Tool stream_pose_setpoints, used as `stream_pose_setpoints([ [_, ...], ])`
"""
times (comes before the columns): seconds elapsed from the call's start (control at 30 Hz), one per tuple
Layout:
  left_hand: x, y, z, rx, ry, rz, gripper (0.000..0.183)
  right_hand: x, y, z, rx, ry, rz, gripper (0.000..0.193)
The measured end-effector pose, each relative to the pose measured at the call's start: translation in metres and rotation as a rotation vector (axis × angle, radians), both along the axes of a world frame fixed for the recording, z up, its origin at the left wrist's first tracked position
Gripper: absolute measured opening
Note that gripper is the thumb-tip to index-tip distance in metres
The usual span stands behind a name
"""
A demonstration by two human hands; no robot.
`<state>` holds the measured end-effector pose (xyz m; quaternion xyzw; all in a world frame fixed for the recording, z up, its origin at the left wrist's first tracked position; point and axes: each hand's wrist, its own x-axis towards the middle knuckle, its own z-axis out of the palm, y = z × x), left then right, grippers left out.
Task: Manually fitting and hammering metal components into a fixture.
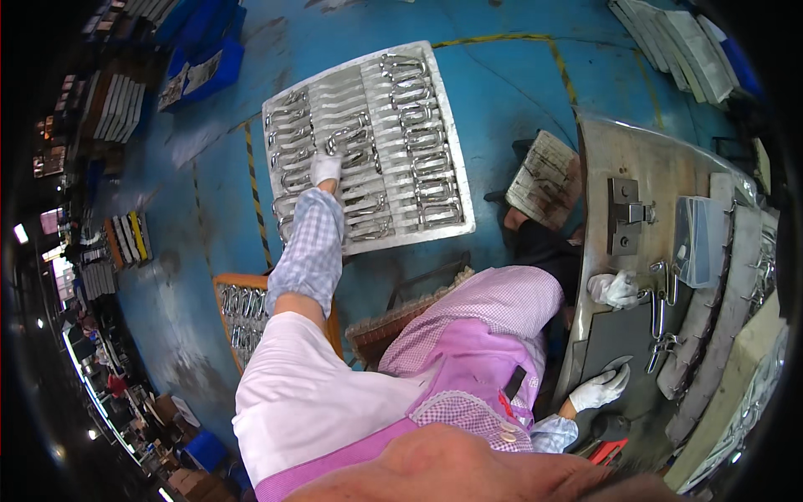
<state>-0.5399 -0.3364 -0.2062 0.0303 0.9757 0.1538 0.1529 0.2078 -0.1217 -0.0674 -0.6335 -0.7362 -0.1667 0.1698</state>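
Note:
My left hand point(325, 169), in a white glove, reaches out over a large pale tray point(458, 167) with rows of shaped slots. Its fingers are closed at the end of a shiny bent metal piece point(348, 135), which lies across the middle rows. Similar looped metal pieces point(429, 163) fill the right-hand column and parts of the others. On the workbench at right, my gloved right hand point(600, 390) rests with fingers stretched out, by the lower edge of a dark grey mat point(621, 341). A small greyish curved shape touches its fingertips; I cannot make out what it is.
On the bench are a crumpled white glove or cloth point(615, 289), chrome pieces point(658, 311), a metal fixture point(625, 216) and a clear plastic box point(699, 241). An orange-rimmed tray point(229, 311) of metal pieces stands below my left arm. A worn stool point(545, 180) is beside the bench.

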Motion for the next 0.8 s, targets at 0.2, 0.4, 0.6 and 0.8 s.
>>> stream_pose_setpoints([
  [0.2, -0.038, 0.024, -0.028, -0.093, -0.016, 0.012, 0.081, -0.004, -0.002, 0.006, 0.030, -0.010, 0.010, 0.033],
  [0.4, -0.056, 0.041, -0.043, -0.099, 0.090, -0.189, 0.074, -0.010, -0.002, 0.011, 0.014, -0.011, -0.028, 0.032],
  [0.6, -0.077, 0.007, -0.052, 0.424, 0.048, 0.063, 0.074, -0.015, 0.007, -0.010, -0.006, 0.097, 0.040, 0.031],
  [0.8, -0.020, 0.107, -0.022, -0.011, -0.157, -0.238, 0.064, 0.000, -0.003, 0.007, -0.006, -0.007, -0.086, 0.032],
])
